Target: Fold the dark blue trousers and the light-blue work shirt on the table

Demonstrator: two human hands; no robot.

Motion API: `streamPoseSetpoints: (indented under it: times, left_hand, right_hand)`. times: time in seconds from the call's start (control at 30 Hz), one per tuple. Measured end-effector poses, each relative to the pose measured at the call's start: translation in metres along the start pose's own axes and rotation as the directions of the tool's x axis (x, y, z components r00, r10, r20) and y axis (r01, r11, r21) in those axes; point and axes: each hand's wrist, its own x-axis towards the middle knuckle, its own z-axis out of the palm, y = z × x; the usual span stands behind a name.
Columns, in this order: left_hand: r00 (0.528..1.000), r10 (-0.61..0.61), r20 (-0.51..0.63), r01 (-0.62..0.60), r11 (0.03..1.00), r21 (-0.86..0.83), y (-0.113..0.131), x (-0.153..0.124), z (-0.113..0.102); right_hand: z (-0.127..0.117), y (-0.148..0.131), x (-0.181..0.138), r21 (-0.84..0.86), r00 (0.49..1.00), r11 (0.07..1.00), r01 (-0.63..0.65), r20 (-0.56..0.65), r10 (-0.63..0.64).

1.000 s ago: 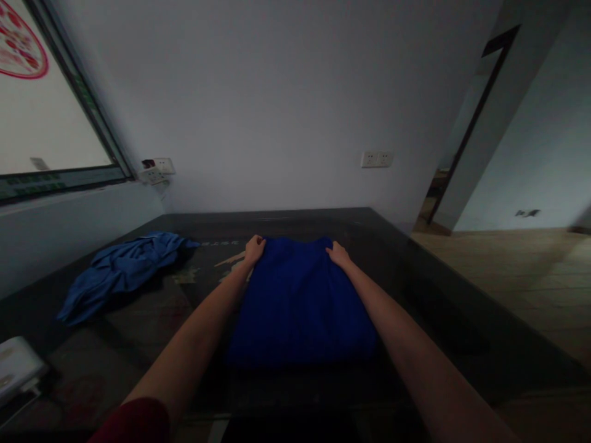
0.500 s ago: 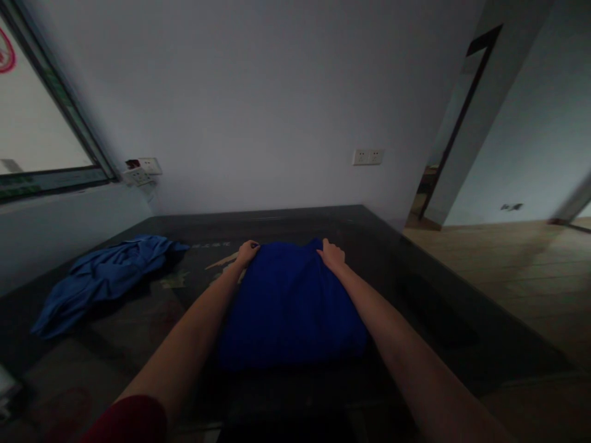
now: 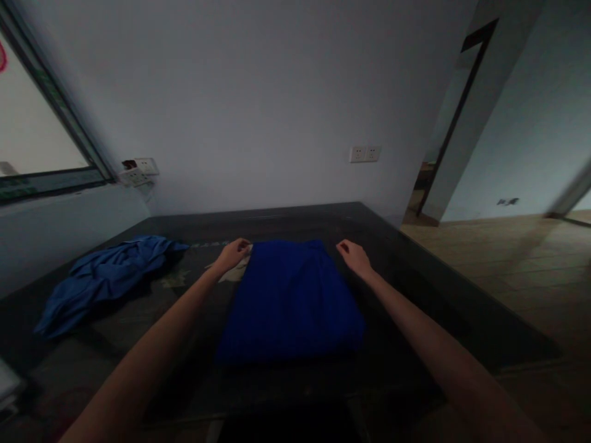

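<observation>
A folded piece of deep blue cloth (image 3: 290, 301), seemingly a garment, lies flat on the dark tabletop (image 3: 295, 215) in front of me. Just off its far left corner is my left hand (image 3: 233, 253), fingers loosely curled and holding nothing I can see. On the other side, my right hand (image 3: 355, 257) hovers a short gap away from the far right corner. Its fingers are bent and loosely apart, with no cloth in them. A few soft creases run down the cloth's right half.
At the left lies a crumpled blue garment (image 3: 111, 271). A white object (image 3: 7, 384) shows at the lower left edge. Wall sockets (image 3: 364, 154) and a power adapter (image 3: 136, 176) are on the wall behind. The table's right edge borders a tiled floor (image 3: 484, 252).
Both hands have let go of the blue cloth's far corners and moved outward, left hand to the left, right hand to the right. The cloth now lies flat by itself.
</observation>
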Motion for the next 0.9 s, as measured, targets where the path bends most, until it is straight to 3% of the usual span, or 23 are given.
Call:
streamPoseSetpoints:
  times: [0.13,0.27,0.4,0.5,0.67,0.9]
  left_hand:
    - [0.975,0.168,0.147,-0.155,0.983,-0.101,0.005,-0.066,-0.036]
    - [0.984,0.115,0.133,-0.105,0.991,-0.081,0.017,-0.141,-0.056]
    - [0.991,-0.116,-0.060,0.112,0.991,-0.069,0.020,-0.211,-0.043]
    - [0.987,-0.157,-0.029,0.152,0.978,-0.141,0.020,-0.247,-0.026]
    - [0.993,-0.114,-0.026,0.100,0.941,-0.322,0.026,-0.264,-0.012]
    - [0.972,-0.209,-0.104,0.145,0.891,-0.430,0.025,-0.261,-0.002]
  right_hand:
    - [-0.036,0.013,-0.070,0.273,0.976,0.938,0.212,-0.008,-0.219]
    - [-0.055,0.015,-0.155,0.390,0.992,0.913,0.121,-0.025,-0.121]
    - [-0.040,0.010,-0.212,0.410,0.998,0.910,0.062,-0.030,-0.055]
    - [-0.018,0.004,-0.228,0.327,0.994,0.941,0.088,-0.094,-0.060]
    - [-0.001,-0.006,-0.226,0.223,0.985,0.968,0.113,-0.156,-0.079]
    - [-0.014,-0.012,-0.219,0.480,0.989,0.873,0.091,-0.144,-0.024]
